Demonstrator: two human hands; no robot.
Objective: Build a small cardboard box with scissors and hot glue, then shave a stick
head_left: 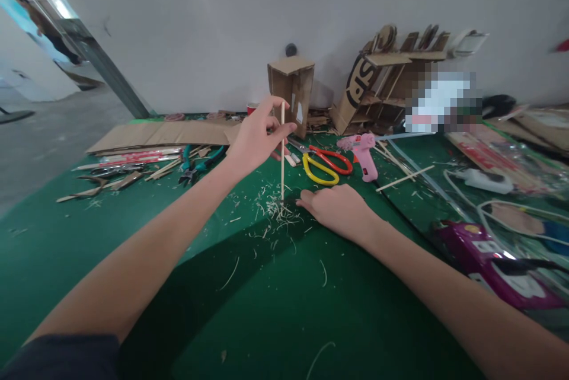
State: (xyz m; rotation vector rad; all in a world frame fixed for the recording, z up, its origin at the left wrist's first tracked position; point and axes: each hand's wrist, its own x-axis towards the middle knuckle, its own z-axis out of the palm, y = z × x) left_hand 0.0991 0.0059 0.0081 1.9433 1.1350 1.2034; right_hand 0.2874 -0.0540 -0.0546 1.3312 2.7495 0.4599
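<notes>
My left hand (260, 140) is closed on a thin wooden stick (283, 169), with the index finger at its top end and the thumb along its side. The stick stands upright, its lower end among a small heap of wood shavings (281, 212) on the green tabletop (249, 285). Low on the table, just right of the heap, rests my right hand (340, 209) with its fingers curled together. Whatever it may hold is hidden. Beyond the right hand lie scissors (320, 178) with one red and one yellow handle.
A pink glue gun (365, 155) stands at right, near loose sticks (404, 178) and a purple device (493, 261). Pliers (189, 173) and a cardboard sheet (160, 136) lie at left. Cardboard boxes (273, 86) stand against the wall. A person (44, 27) is far left.
</notes>
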